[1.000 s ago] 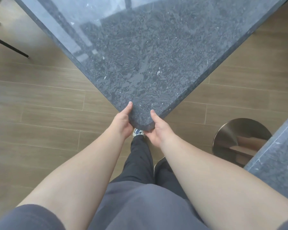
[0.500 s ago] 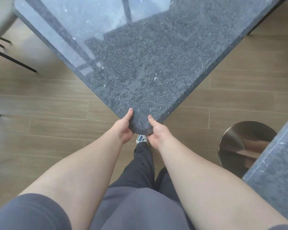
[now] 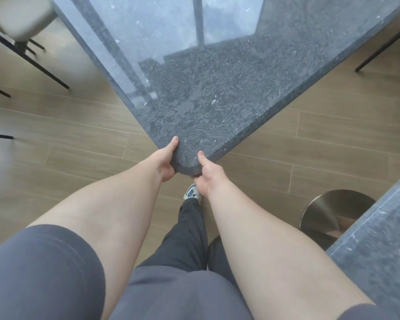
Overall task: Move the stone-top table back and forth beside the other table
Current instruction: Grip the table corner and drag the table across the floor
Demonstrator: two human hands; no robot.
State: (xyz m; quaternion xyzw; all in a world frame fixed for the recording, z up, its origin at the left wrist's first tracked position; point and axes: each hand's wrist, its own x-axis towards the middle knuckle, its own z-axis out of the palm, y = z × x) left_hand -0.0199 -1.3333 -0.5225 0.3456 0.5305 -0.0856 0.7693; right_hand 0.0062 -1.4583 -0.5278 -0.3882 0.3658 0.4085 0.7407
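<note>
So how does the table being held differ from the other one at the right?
The stone-top table fills the upper view, corner toward the person, gripped by the left hand and right hand. The other table shows only an edge and is untouched. Both have dark speckled grey stone tops.

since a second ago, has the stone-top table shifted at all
Yes. The stone-top table, gripped at its corner by the left hand and right hand, has moved away from the round metal base, up-left in view.

The stone-top table was dark grey, mottled with white flecks. Beneath it lay brown wood-grain floor; beside it, a pale-cushioned chair.
</note>
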